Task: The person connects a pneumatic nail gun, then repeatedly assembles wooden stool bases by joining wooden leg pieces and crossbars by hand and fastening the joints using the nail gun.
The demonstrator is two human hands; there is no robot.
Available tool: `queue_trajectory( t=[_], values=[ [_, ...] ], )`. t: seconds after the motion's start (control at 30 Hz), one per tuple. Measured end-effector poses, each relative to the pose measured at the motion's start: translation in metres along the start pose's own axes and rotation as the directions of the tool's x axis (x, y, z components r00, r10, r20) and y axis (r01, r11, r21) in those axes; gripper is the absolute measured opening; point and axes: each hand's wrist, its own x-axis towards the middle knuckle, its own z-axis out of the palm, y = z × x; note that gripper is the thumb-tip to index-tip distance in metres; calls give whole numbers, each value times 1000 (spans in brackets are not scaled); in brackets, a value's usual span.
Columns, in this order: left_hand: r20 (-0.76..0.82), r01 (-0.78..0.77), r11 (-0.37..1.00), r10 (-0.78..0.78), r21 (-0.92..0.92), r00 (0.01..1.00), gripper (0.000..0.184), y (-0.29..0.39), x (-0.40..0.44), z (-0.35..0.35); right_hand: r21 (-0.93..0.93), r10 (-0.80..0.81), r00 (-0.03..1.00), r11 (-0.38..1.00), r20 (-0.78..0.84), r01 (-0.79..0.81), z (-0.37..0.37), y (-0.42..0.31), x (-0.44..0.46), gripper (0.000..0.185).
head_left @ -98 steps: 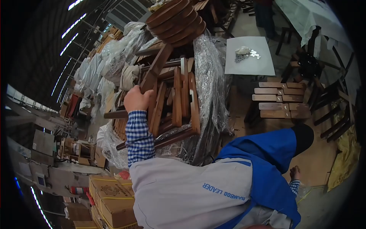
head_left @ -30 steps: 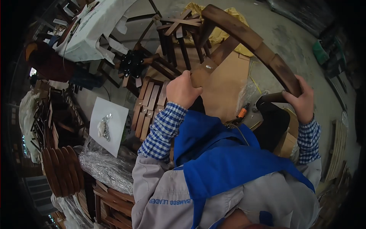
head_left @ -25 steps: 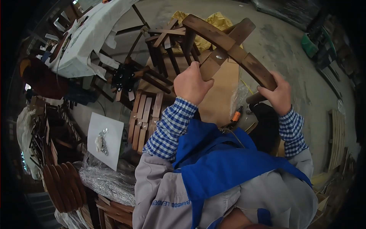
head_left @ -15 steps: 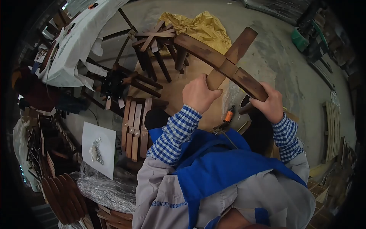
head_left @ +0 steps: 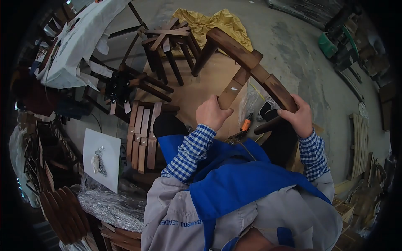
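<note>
Both hands grip wood right of the middle of the view: the left hand (head_left: 213, 112) is closed on the lower end of a straight crosspiece (head_left: 231, 93), its back turned up, its thumb pointing right and its other fingers mostly hidden, while the right hand (head_left: 299, 115) clasps the lower right end of a curved legged rail (head_left: 228, 44), thumb over the near edge. Crosspiece and rail cross right of the upper centre; whether they are fastened there cannot be told. If they are loose, pulling one hand harder than the other could twist the crossing or slide one part off, and with nothing visibly propping the rail's upper left end, it might tip over. A white patch (head_left: 234, 88) on the crosspiece lies just above the left hand; were it wet glue, a shifting grip could smear it. Lower down, one leg (head_left: 268, 124) slants close to an orange tool (head_left: 246, 124), so a careless dip might knock it. As for pose, both checked sleeves rise from the bottom of the view, the left forearm (head_left: 190, 150) leaning up and right, the right forearm (head_left: 313, 152) up and slightly left, both arms reaching forward with the hands well apart, leaving little leverage against a sudden swing.
</note>
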Motion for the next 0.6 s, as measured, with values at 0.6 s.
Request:
queue_trajectory(
  t=[0.6],
  values=[
    [31,335,936,-333,-112,942,57,-64,-35,35,68,-5,1000,998,15,4,29,25,19,41]
  ],
)
